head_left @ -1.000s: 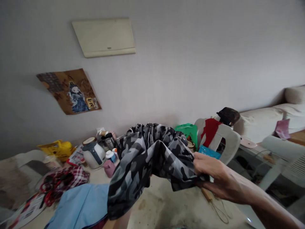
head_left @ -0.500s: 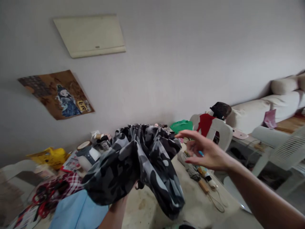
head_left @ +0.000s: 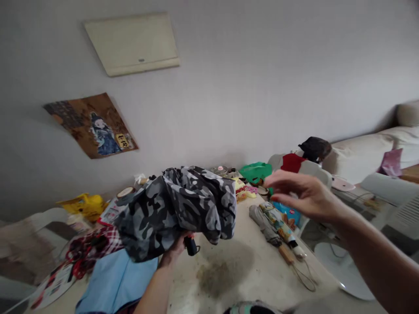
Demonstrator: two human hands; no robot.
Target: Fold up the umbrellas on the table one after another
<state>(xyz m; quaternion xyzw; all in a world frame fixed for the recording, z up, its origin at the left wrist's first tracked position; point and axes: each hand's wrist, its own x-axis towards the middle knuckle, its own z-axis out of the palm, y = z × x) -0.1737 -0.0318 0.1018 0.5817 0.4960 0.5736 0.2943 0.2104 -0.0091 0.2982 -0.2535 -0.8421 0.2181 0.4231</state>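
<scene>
A grey-and-black camouflage umbrella (head_left: 183, 200) hangs over the table with its canopy loose, bunched and partly folded. My left hand (head_left: 178, 247) is closed on it from below, beside the short black handle (head_left: 191, 246); most of the fingers are hidden under the cloth. To the right of the canopy, my right hand (head_left: 299, 192) is raised in the air, thumb apart from the bent fingers and nothing between them. Below that hand two folded umbrellas lie side by side, a grey one with a wooden handle (head_left: 286, 254) and a patterned one (head_left: 276, 220).
A light blue cloth bag (head_left: 114, 281) lies at the table's front left, near a checked cloth (head_left: 111, 237) and a yellow bag (head_left: 83, 207). Behind are a green bag (head_left: 257, 172) and white chairs. A white fan (head_left: 406, 209) and a sofa (head_left: 363, 146) stand right.
The camouflage canopy has turned and gathered, its hanging panels now higher and swept to the side, and the black handle shows more. My right hand has moved slightly right, away from the cloth.
</scene>
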